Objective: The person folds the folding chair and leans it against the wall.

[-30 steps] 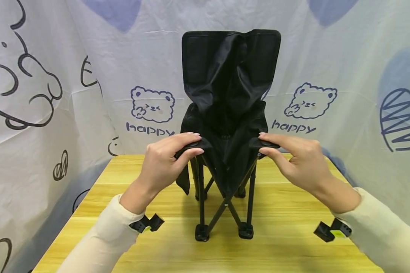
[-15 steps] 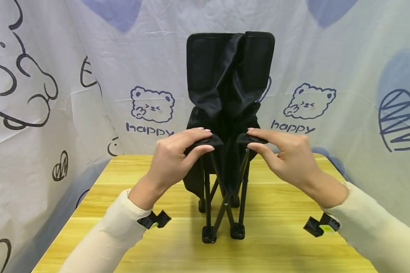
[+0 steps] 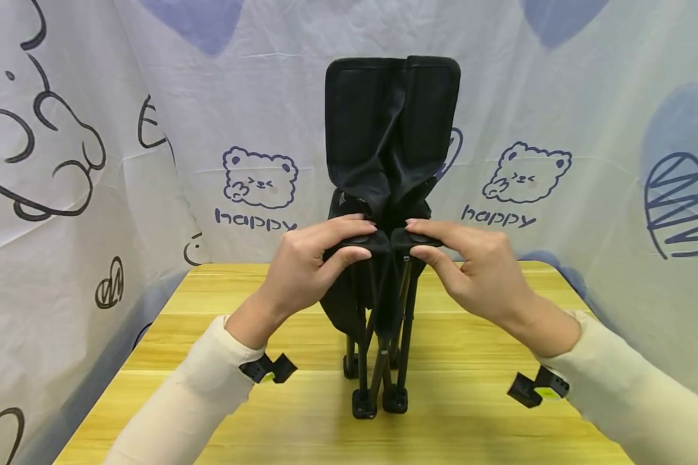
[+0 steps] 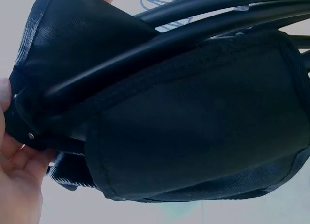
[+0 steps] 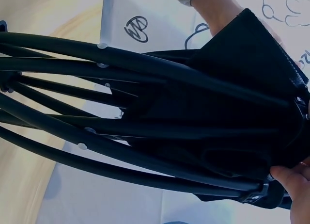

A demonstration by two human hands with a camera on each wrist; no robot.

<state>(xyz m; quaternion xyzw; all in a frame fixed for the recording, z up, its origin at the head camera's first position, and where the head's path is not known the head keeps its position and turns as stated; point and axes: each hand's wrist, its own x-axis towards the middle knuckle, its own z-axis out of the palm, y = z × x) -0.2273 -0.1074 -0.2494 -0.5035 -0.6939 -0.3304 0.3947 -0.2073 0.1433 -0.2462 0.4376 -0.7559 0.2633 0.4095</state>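
A black folding chair with a fabric seat and crossed metal legs stands upright on the table, its frame drawn in narrow. My left hand pinches the chair's front left corner between thumb and fingers. Opposite it, my right hand pinches the front right corner the same way. The two corners are nearly together at the middle. In the left wrist view a fabric side pocket hangs along the frame. Bundled leg tubes with rivets show in the right wrist view.
The chair's feet rest on a wood-grain table. A white curtain printed with bears and hearts hangs close behind the table and along both sides. Each wrist wears a small black camera.
Both hands have moved inward, bringing the chair's front corners together. The legs have closed up, the seat has folded down the middle and the backrest has become narrower.
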